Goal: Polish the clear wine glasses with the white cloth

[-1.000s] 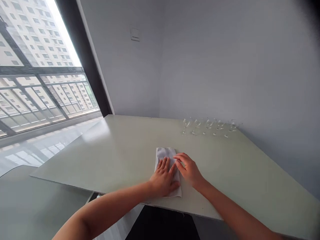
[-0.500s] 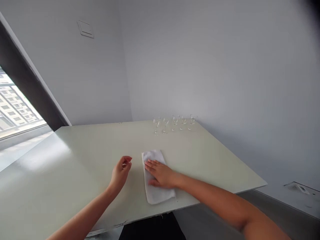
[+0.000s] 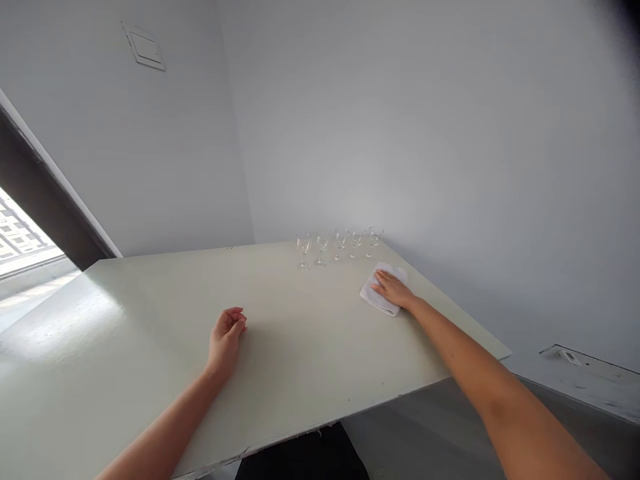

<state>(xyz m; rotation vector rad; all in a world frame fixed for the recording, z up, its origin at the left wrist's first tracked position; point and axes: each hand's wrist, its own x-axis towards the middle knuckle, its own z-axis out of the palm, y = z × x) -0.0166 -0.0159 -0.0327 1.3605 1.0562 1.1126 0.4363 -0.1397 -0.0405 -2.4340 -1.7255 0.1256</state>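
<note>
Right hand (image 3: pixel 394 289) lies palm-down, fingers extended, pressing flat on a folded white cloth (image 3: pixel 383 305), not gripping it. Left hand (image 3: pixel 227 339) rests on its edge, fingers loosely curled, holding nothing, well apart from the cloth. Count: one cloth, five stemmed glasses (image 3: pixel 341 244) in a row, upright; cloth just beside the rightmost. Surface: pale bench (image 3: pixel 165 313), corner against grey walls (image 3: pixel 400 133); one wall plate (image 3: pixel 143 47).
</note>
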